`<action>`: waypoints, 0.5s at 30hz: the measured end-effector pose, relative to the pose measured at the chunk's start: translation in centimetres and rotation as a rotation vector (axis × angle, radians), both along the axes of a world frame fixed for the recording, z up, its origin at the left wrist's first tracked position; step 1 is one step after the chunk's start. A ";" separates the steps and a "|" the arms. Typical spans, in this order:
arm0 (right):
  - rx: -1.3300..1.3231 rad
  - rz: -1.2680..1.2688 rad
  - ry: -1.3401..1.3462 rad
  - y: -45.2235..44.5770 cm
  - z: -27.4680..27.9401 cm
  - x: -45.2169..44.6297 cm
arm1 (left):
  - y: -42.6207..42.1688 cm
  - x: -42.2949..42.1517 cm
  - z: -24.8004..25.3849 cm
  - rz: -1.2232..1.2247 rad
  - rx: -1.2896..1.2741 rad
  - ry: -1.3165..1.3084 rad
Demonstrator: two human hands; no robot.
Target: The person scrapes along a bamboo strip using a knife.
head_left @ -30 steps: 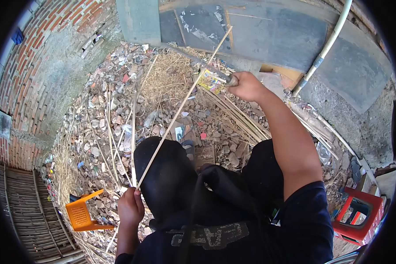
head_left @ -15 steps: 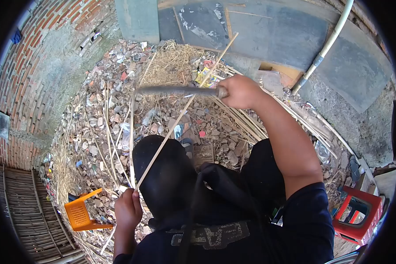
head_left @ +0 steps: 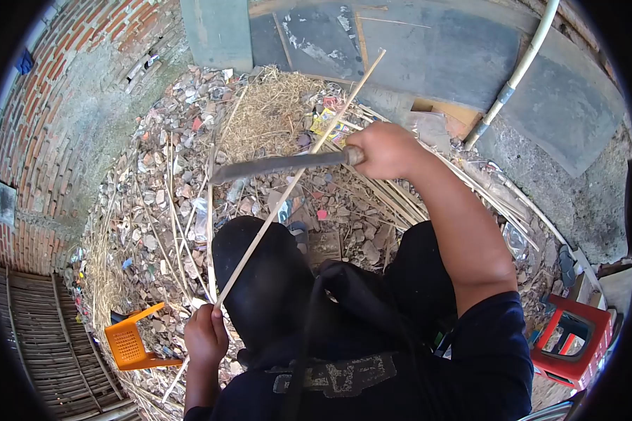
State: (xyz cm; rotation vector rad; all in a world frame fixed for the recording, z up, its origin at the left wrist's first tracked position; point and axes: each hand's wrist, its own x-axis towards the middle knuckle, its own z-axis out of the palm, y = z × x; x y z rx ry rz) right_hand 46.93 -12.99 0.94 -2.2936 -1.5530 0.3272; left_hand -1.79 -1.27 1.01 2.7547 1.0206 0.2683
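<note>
My left hand [head_left: 207,332], at the lower left, is closed around the near end of a long pale bamboo strip [head_left: 263,230]. The strip slants up and away to the right, across my left knee. In my right hand [head_left: 386,150] is the wooden handle of a machete [head_left: 281,166], its dark blade pointing left. The blade crosses the strip at its upper middle; whether its edge bites into the strip I cannot tell. A second thin strip [head_left: 211,238] stands near my left hand, its lower end close to my fingers.
Rubble and litter [head_left: 154,224] cover the ground. More bamboo strips [head_left: 393,196] lie right of centre, near dry straw [head_left: 270,105]. An orange plastic stool [head_left: 128,345] lies at left, a red stool [head_left: 574,344] at right. A brick wall [head_left: 49,126] and a pipe [head_left: 516,77] stand beyond.
The machete has tilted, its blade tip dropping nearer to me, and the flat of the blade shows more. My right hand has moved slightly nearer. The left hand keeps its hold.
</note>
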 end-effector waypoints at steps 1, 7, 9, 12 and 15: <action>-0.032 0.005 0.045 0.3 0.2 0.0 | -0.1 -0.2 -0.3 0.005 0.016 0.000; 0.057 -0.168 0.095 0.5 -1.2 3.0 | -0.7 -0.8 -0.4 0.034 0.046 -0.021; 0.025 -0.080 0.098 0.2 -0.3 1.8 | -0.7 -0.6 -0.3 0.043 0.012 -0.015; -0.036 0.006 0.059 0.2 -0.3 0.2 | -0.3 -0.6 -0.8 0.027 -0.019 -0.025; 0.011 -0.040 0.262 0.6 -1.7 1.9 | 0.1 -1.2 -2.3 0.047 -0.054 -0.044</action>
